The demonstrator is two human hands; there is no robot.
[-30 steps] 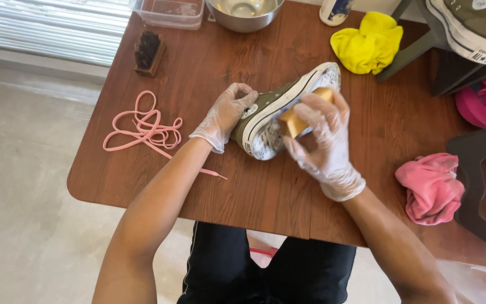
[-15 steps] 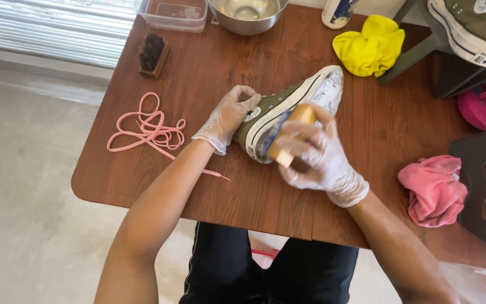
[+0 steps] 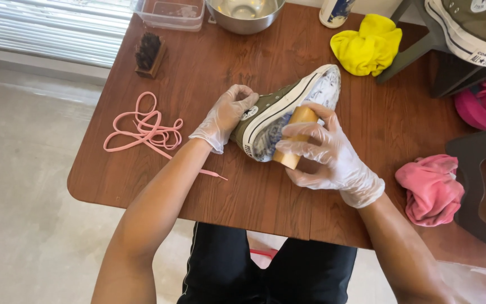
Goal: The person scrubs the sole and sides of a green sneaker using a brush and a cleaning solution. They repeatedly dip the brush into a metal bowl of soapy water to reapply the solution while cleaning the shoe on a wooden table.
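A brown wooden table (image 3: 243, 186) fills most of the view, and everything else is placed here by the olive-green high-top sneaker (image 3: 279, 115) that lies on its side near the table's middle, its white sole turned toward the person. Far right of the sneaker, past the table's edge, a second olive sneaker (image 3: 471, 28) sits on a dark stand. Beyond the sneaker, at the table's far edge, stand a steel bowl (image 3: 246, 14) and, left of it, a clear plastic tub (image 3: 170, 14). Beyond and to the right lies a crumpled yellow cloth (image 3: 367, 45); nearer the person and well right, a crumpled pink cloth (image 3: 431, 188). Well left of the sneaker a pink shoelace (image 3: 144, 129) lies in loose loops. The right hand (image 3: 324, 155), in a clear glove, is closed around a wooden-handled brush (image 3: 293, 138) and presses it to the sneaker's sole. The left hand (image 3: 226, 115), also gloved, is curled around the sneaker's heel end, steadying it on the table. Far left and beyond the sneaker rests a small dark-bristled brush (image 3: 148, 53) on a wooden block.
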